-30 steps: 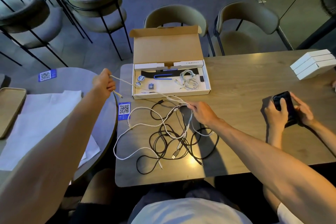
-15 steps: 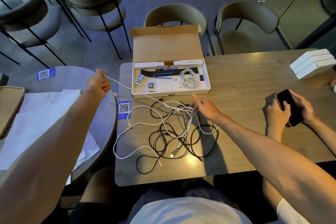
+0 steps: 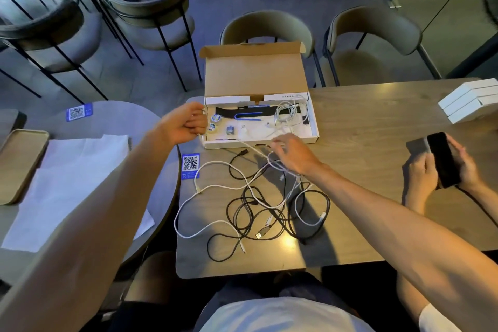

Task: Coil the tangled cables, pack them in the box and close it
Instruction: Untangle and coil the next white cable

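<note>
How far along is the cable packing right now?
Early. One coiled white cable already lies in the open cardboard box. The left hand grips one white cable's end; the right hand works its length free. The tangled black and white cables remain on the wooden table; the box is unclosed.

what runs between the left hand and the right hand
A white cable, stretched in the air from the left hand to the right hand, crossing the open box's front edge, in the head view.

A tangle of black cables and white cables sprawls loosely on the wooden table, just in front of the cardboard box. The box sits open, lid upright, holding a coiled white cable and small accessories.
</note>
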